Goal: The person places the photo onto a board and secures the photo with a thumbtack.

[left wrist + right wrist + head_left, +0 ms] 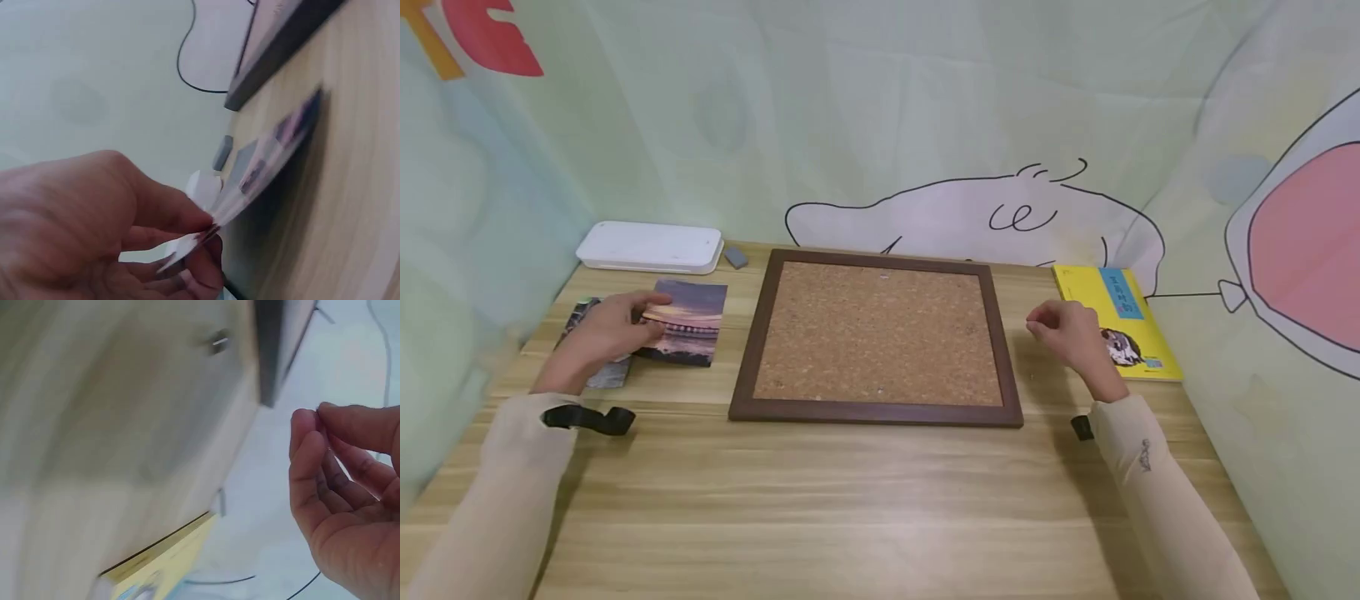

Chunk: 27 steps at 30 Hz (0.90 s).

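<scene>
My left hand (613, 327) pinches a photo print (688, 321) of a sunset sky over water between thumb and fingers. In the left wrist view the print (269, 165) is tilted, its far end above the table. Another print (608, 373) lies partly hidden under this hand. To the right, a framed cork board (880, 333) lies flat, with small clear pins near its top and bottom edges. Beyond its right edge, my right hand (1071, 333) is raised, thumb and fingertips pinched together; a tiny dark speck shows between the tips (306, 419), too small to tell what it is.
A white case (651, 246) stands at the back left, with a small grey block (735, 257) beside it. At the right lies a yellow book (1150, 337), partly behind my right hand. A small shiny thing (219, 340) lies on the table near the frame. Printed cloth walls the back and sides.
</scene>
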Motion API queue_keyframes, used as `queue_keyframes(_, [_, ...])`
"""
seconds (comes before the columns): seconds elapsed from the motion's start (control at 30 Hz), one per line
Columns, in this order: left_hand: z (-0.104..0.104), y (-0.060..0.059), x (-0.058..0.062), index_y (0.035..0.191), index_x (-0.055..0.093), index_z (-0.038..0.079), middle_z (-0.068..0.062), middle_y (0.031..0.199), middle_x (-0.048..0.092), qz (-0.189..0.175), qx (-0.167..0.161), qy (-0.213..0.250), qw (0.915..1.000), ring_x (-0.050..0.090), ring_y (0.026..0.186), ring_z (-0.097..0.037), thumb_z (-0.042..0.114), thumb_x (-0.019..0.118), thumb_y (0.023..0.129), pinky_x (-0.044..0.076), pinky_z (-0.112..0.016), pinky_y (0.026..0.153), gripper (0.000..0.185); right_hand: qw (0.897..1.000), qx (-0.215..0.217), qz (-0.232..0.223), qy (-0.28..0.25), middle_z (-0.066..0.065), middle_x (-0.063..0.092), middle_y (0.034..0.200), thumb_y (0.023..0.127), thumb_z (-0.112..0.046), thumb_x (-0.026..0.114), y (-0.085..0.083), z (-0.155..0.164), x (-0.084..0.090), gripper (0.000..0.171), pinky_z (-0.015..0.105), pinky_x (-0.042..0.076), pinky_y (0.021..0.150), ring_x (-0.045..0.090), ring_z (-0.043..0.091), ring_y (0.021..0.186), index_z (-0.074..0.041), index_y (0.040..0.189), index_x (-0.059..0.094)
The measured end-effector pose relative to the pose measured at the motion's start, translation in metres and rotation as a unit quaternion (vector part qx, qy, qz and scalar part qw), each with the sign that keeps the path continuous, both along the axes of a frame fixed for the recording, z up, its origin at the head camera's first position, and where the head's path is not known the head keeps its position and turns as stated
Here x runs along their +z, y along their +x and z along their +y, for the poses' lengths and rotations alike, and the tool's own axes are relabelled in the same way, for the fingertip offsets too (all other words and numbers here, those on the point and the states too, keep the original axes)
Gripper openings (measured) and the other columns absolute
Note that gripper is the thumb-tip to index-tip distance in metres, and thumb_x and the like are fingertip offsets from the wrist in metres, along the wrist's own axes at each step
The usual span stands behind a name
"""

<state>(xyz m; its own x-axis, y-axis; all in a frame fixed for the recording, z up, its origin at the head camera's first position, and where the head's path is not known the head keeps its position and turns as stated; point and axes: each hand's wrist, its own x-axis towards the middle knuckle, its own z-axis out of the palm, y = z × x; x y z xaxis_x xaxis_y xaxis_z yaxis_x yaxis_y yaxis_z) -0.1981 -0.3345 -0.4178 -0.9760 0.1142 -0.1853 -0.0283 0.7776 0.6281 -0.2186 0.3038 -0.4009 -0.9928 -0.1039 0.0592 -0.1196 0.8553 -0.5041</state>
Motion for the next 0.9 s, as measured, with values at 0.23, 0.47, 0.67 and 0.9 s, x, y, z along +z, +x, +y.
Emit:
queue_keyframes(0.23, [0.013,0.010,0.017,0.156,0.037,0.013,-0.022,0.148,0.038,0.028,0.044,0.115,0.9920,0.057,0.089,0.000,0.019,0.057,0.102,0.051,-0.022,0.071,0.058,0.997,0.021,0.045,-0.059,0.011,0.073,0.092,0.096,-0.015,0.066,-0.006,-0.033,0.018,0.013,0.034,0.049,0.066,0.066,0.023,0.079,-0.006,0.101,0.073])
queue_keyframes(0.47, [0.052,0.012,0.030,0.153,0.043,0.021,-0.010,0.138,0.039,0.021,0.015,0.178,0.9838,0.054,0.071,-0.007,0.022,0.063,0.100,0.047,-0.030,0.060,0.056,0.993,0.033,0.023,-0.107,0.008,0.073,0.092,0.097,-0.020,0.067,-0.013,-0.075,0.030,0.015,0.033,0.051,0.068,0.066,0.022,0.081,-0.009,0.104,0.072])
queue_keyframes(0.67, [0.085,0.003,0.033,0.145,0.054,0.016,-0.012,0.137,0.048,0.020,-0.015,0.194,0.9807,0.060,0.078,-0.008,0.017,0.068,0.096,0.050,-0.026,0.064,0.051,0.985,0.073,0.006,-0.155,0.008,0.072,0.092,0.097,-0.016,0.067,-0.018,-0.108,0.034,0.010,0.031,0.051,0.069,0.068,0.026,0.086,-0.008,0.101,0.071])
queue_keyframes(0.9, [0.116,-0.012,0.026,0.143,0.056,0.012,-0.017,0.131,0.055,0.031,-0.059,0.185,0.9805,0.064,0.083,-0.012,0.012,0.068,0.094,0.051,-0.024,0.065,0.050,0.976,0.105,-0.003,-0.192,0.010,0.071,0.085,0.094,-0.012,0.071,-0.026,-0.135,0.034,0.010,0.027,0.051,0.063,0.068,0.038,0.082,-0.004,0.099,0.072])
